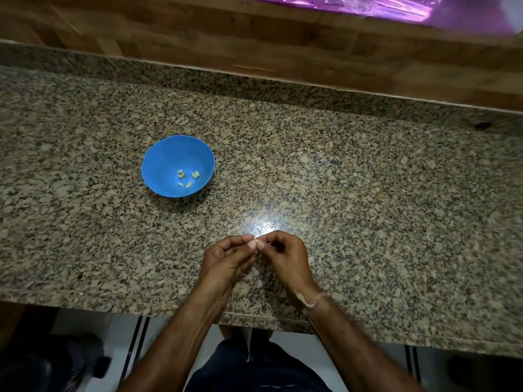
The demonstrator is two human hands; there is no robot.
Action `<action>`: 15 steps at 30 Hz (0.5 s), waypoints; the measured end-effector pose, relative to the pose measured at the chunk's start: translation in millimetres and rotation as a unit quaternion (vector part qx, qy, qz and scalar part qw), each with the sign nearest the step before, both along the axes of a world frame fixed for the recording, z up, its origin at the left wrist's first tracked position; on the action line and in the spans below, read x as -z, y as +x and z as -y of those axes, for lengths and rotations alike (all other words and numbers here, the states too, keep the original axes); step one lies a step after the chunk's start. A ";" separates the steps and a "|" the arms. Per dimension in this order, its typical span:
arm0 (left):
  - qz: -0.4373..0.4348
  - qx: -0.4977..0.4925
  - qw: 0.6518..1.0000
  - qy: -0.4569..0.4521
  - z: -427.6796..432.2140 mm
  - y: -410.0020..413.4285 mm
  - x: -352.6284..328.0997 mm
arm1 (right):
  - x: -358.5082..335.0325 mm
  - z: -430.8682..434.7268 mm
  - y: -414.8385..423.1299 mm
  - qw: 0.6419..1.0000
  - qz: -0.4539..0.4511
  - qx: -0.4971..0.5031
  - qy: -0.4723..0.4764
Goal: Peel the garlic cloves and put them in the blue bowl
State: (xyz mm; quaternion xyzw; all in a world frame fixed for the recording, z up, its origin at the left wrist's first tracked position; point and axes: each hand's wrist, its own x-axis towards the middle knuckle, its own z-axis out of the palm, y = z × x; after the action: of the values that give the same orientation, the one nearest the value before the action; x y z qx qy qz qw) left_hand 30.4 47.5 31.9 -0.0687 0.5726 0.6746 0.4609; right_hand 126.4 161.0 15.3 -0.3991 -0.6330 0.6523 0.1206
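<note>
Both forearms [181, 335] are bare to the frame's edge, and the left hand [226, 258] and right hand [285, 258] have short, pale nails. A thin, pale pink thread band [311, 299] circles the right wrist. Lower down, the person wears a dark navy garment [254, 369].

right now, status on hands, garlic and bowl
Both pinching: left hand and right hand on a small garlic clove over the counter. Upright blue bowl to the left, several peeled cloves inside. Bare counter between hands and bowl.
</note>
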 end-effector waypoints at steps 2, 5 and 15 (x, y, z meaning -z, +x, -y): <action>-0.028 0.024 0.999 -0.017 2.7 -4.8 2.3 | 0.8 1.9 -1.2 1.000 0.012 -0.002 0.025; -0.138 0.054 0.986 -0.071 3.2 -13.7 5.8 | 2.9 1.3 0.6 0.998 0.027 -0.002 0.064; -0.560 0.201 0.789 -0.156 0.1 -48.7 52.1 | 8.6 -8.4 -8.3 0.964 0.211 -0.071 0.147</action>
State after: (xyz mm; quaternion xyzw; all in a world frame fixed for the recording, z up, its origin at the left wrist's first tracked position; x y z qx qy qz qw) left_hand -18.4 47.4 -20.2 0.3669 0.8285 0.3882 0.1680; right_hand 118.0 169.4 6.7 -0.4599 -0.7594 0.4602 -0.0049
